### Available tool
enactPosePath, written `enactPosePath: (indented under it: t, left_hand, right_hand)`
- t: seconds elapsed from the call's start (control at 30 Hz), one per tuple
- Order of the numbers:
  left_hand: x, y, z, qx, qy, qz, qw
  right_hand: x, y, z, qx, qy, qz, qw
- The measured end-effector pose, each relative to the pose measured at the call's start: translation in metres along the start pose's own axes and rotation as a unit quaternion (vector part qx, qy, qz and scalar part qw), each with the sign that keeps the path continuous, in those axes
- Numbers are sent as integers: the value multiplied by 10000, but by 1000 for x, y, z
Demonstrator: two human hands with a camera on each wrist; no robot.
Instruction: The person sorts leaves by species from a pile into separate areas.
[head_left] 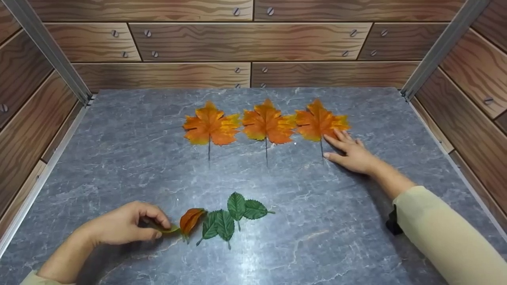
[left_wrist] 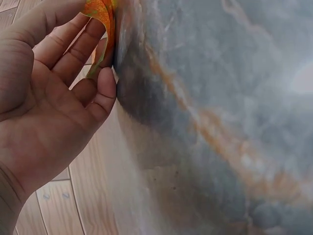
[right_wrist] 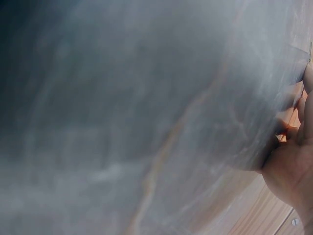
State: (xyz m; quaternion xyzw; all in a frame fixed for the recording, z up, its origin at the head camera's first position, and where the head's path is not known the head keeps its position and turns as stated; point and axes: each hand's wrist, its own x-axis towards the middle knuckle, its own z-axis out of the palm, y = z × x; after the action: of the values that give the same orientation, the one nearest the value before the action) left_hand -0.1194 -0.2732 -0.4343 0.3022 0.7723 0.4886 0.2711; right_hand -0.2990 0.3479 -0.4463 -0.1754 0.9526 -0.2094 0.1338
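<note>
Three orange and yellow maple leaves lie in a row: the left maple leaf, the middle maple leaf and the right maple leaf, with stems toward me. My right hand rests with spread fingers on the right maple leaf's edge, its thumb beside the stem. At the lower left, my left hand pinches a small yellow-green and orange leaf, whose orange face shows in the left wrist view. Right beside it is a curled brown-orange leaf. Most of the pinched leaf is hidden by the fingers.
Several green serrated leaves lie close together right of the brown-orange leaf, some overlapping. Everything lies on a grey marbled tabletop. Wood-patterned panels stand behind and at both sides, with metal posts at the back corners.
</note>
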Motion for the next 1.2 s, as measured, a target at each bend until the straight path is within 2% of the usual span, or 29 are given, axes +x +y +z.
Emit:
enactPosePath:
  t: [0.17,0.27,0.4,0.5,0.63,0.83,1.0,1.2]
  left_hand:
    - [-2,2,-1,46,74,30,10000]
    - [-2,4,-3,149,226,15,9996]
    - [-2,7,-7,278,574,-159,9978]
    - [-3,9,-9,283,997,-354,9940]
    - [-3,11,-13,210,1700,-526,9838]
    - [1,10,-16,-41,2584,-843,9624]
    - [10,8,-17,-244,3023,-1102,9465]
    - [27,4,-17,-165,3322,-1104,9366]
  right_hand:
    - [1,-1,3,31,-44,7,10000]
    - [1,-1,3,33,-16,12,10000]
    - [1,-1,3,3,10,6,10000]
    - [1,0,2,-27,29,3,10000]
    - [2,0,2,-40,40,-12,10000]
    - [2,-1,2,-61,22,-24,10000]
    - [2,-1,1,-62,14,-12,10000]
    - [0,-1,-1,-14,26,-4,10000]
